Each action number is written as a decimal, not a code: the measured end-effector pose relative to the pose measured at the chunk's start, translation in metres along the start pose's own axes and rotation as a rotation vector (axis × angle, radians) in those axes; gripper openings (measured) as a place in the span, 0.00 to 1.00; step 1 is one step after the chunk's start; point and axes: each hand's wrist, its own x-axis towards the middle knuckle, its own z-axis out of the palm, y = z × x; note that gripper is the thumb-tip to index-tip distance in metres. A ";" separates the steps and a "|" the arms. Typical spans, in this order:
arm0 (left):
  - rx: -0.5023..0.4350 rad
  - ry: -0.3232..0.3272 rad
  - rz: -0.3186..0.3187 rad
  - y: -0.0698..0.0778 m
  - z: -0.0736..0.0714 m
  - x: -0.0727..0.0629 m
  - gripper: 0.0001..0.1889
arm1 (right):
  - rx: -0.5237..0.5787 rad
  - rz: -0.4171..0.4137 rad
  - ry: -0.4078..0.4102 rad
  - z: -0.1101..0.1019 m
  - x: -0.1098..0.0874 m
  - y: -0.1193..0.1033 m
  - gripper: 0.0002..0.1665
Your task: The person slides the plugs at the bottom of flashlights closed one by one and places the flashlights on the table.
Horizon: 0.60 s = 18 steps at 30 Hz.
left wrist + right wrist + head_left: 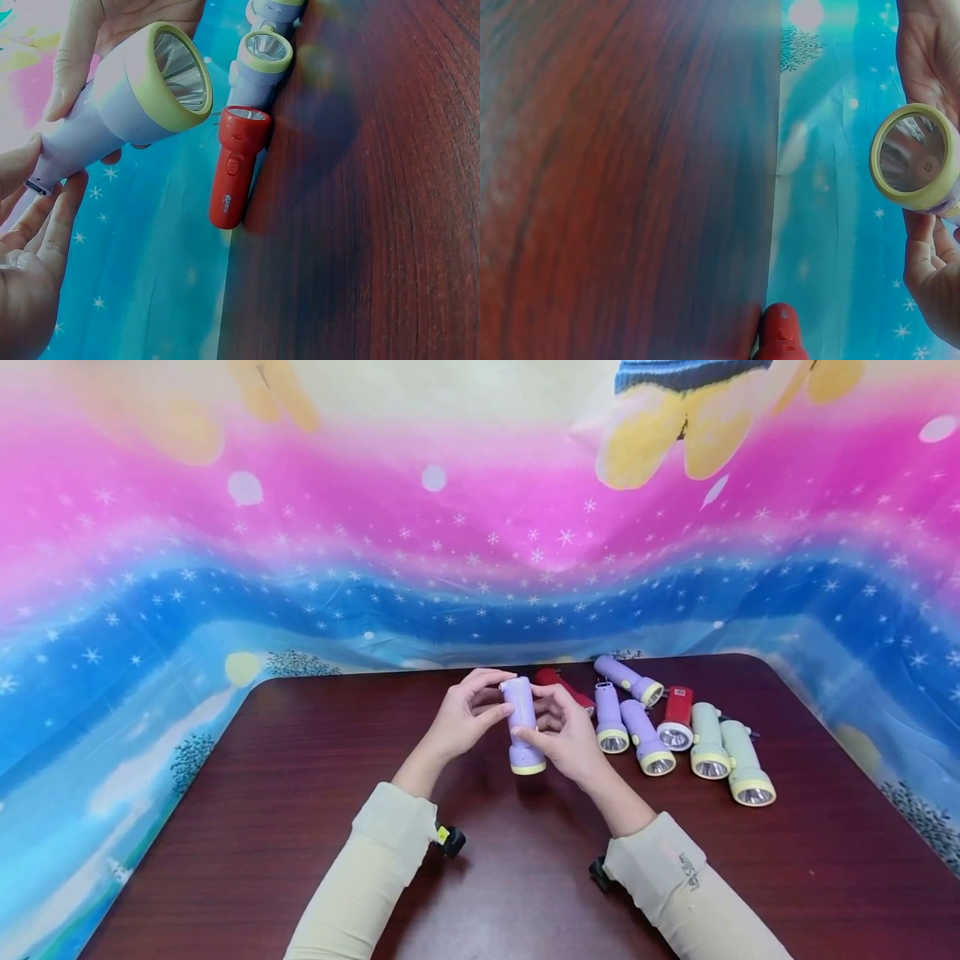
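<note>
- Lilac flashlight (522, 714) could drop lens-first to the table (300, 793) if both fingertip grips loosen on its smooth-looking barrel
- Left hand (467, 714) pinches the tail end, fingers curled; right hand (570, 735) curls partly closed on the barrel
- Lilac flashlight sits between the opposing fingers, its yellow-rimmed head (528, 760) below them

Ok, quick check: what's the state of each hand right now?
Left hand: holding the purple flashlight near its tail end.
Right hand: also holding that flashlight, from its other side.
</note>
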 end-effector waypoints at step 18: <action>0.036 -0.045 -0.066 0.005 -0.025 -0.004 0.22 | 0.022 0.006 -0.085 0.009 0.004 0.000 0.36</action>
